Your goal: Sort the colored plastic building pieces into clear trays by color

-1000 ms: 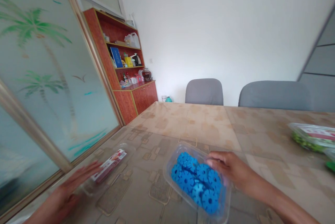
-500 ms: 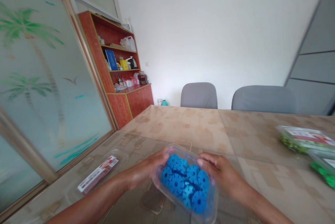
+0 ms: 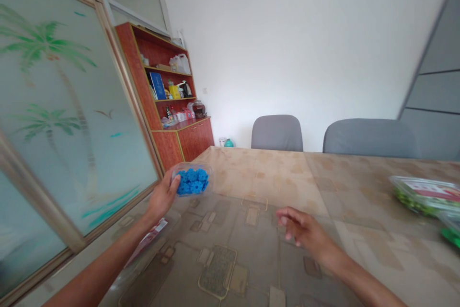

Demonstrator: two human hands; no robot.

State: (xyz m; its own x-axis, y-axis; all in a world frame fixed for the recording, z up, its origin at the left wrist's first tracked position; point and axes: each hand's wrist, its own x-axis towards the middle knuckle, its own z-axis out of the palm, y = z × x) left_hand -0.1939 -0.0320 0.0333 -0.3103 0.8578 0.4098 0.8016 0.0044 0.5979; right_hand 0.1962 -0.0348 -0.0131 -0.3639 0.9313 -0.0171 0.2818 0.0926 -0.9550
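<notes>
My left hand grips the near-left side of a clear plastic container, its thumb over the rim. The container is tilted toward me at the table's far left. Inside it lie several blue notched discs. Beneath my left forearm is a clear plastic lid with a red and white label, partly hidden by the arm. My right hand is over the middle of the table, holding nothing, its fingers apart and loosely bent.
The patterned table spreads out in front. To the right stand a labelled clear box of light green pieces and a box of brighter green pieces, cut by the frame. Two grey chairs are behind the table; a red-brown cabinet stands at the back left.
The container has moved away and left in my left hand. My right hand has let go of it and stays near the table's middle. The view has shifted slightly.
</notes>
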